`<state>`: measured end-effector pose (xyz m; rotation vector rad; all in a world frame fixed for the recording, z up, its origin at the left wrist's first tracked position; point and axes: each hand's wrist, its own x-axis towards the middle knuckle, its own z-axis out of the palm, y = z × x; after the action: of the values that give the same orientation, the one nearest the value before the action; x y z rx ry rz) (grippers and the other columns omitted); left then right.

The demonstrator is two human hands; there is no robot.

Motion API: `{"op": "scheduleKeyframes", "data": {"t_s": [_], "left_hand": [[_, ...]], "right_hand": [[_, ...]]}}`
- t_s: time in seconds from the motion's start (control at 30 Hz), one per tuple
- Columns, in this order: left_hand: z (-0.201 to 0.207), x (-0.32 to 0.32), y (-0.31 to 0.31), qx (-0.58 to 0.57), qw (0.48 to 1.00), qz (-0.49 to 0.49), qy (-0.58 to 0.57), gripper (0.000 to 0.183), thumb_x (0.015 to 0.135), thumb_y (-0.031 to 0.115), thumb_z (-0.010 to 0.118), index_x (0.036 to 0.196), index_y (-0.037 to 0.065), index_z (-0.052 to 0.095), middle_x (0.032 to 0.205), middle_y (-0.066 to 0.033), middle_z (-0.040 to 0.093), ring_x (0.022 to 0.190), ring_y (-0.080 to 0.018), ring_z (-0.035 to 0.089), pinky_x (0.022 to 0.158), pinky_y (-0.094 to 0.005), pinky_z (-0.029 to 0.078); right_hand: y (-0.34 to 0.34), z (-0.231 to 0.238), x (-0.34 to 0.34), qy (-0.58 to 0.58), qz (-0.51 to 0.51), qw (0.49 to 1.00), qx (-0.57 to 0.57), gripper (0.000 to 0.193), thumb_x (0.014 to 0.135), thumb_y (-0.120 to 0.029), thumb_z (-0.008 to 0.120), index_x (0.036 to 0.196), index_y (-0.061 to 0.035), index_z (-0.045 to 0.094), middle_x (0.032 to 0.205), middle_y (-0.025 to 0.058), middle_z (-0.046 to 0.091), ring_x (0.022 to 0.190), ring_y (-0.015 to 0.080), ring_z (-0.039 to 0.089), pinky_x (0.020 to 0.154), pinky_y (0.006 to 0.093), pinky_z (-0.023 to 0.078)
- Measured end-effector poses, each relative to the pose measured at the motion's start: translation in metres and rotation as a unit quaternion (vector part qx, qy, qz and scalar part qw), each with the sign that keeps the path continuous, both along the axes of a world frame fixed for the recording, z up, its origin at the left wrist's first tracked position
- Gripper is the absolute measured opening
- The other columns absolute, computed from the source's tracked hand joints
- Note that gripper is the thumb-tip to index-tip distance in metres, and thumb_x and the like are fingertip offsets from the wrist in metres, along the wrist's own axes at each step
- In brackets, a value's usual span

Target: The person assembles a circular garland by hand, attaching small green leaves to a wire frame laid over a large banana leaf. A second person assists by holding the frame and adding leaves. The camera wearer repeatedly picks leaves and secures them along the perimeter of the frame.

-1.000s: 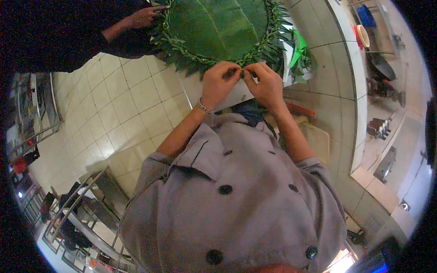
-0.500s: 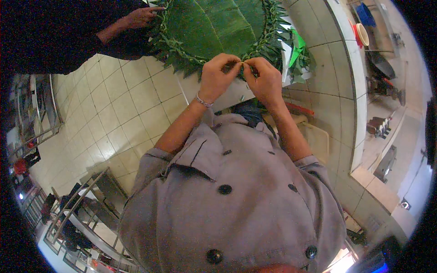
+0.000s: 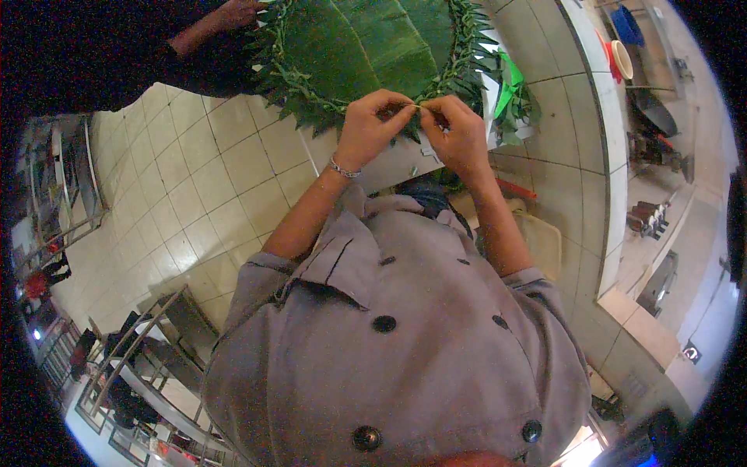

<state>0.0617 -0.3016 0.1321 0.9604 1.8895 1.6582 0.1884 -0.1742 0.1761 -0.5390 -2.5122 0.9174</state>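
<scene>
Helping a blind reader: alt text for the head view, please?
Left hand and right hand pinch something too small to identify at the near rim of a round leaf arrangement; a co-worker's hand is at its left.

On my left I am seeing pale floor tiles stretching toward a metal rack. Off to my right, a blue item is resting near a round cream vessel, and a dark rounded pan is sitting nearer to me.
</scene>
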Motion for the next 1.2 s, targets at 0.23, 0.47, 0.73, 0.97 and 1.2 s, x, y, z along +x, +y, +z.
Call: {"op": "scheduleKeyframes", "data": {"t_s": [0.23, 0.47, 0.73, 0.97, 1.2], "left_hand": [[0.002, -0.001, 0.007, 0.007, 1.0, 0.014, 0.005, 0.016, 0.083, 0.014, 0.077, 0.092, 0.003, 0.072, 0.086, -0.0071, 0.071, 0.077, -0.013, 0.068, 0.07, -0.0268, 0.054], [0.003, -0.007, 0.011, 0.006, 1.0, -0.002, 0.001, 0.015, 0.083, 0.014, 0.078, 0.089, 0.003, 0.071, 0.086, -0.0067, 0.072, 0.079, -0.0135, 0.068, 0.073, -0.0284, 0.055], [0.008, -0.005, 0.019, -0.001, 1.0, 0.012, 0.023, 0.014, 0.082, 0.014, 0.078, 0.088, 0.003, 0.072, 0.085, -0.0071, 0.072, 0.077, -0.0139, 0.068, 0.072, -0.0283, 0.055], [0.024, -0.023, 0.022, -0.021, 0.989, -0.1, -0.104, 0.016, 0.085, 0.015, 0.075, 0.093, 0.002, 0.074, 0.088, -0.0049, 0.072, 0.079, -0.0114, 0.066, 0.074, -0.0269, 0.053], [0.011, -0.041, 0.007, -0.003, 0.898, -0.337, -0.283, 0.015, 0.088, 0.02, 0.072, 0.091, 0.005, 0.071, 0.086, -0.0016, 0.069, 0.083, -0.0108, 0.062, 0.076, -0.0276, 0.051]], "right_hand": [[0.0, 0.004, -0.006, -0.017, -0.037, 0.999, -0.036, 0.012, 0.084, -0.019, 0.071, 0.088, -0.0078, 0.067, 0.083, 0.0111, 0.067, 0.075, 0.0308, 0.067, 0.067, 0.0394, 0.053], [0.001, 0.008, -0.007, -0.015, -0.045, 0.998, -0.039, 0.013, 0.084, -0.018, 0.07, 0.088, -0.0065, 0.067, 0.084, 0.0132, 0.067, 0.075, 0.0329, 0.067, 0.067, 0.04, 0.053], [0.0, 0.008, -0.01, -0.009, -0.073, 0.997, -0.032, 0.012, 0.085, -0.017, 0.069, 0.087, -0.0053, 0.067, 0.084, 0.0149, 0.068, 0.078, 0.034, 0.068, 0.069, 0.041, 0.054], [0.021, 0.016, -0.003, -0.051, -0.024, 0.984, -0.168, 0.014, 0.089, -0.016, 0.069, 0.093, -0.0028, 0.071, 0.085, 0.0112, 0.07, 0.076, 0.0225, 0.068, 0.069, 0.0341, 0.053], [0.027, 0.008, 0.014, -0.059, 0.155, 0.877, -0.452, 0.014, 0.091, -0.016, 0.07, 0.094, -0.0027, 0.071, 0.082, -0.0014, 0.066, 0.078, 0.0076, 0.057, 0.069, 0.0253, 0.046]]}}
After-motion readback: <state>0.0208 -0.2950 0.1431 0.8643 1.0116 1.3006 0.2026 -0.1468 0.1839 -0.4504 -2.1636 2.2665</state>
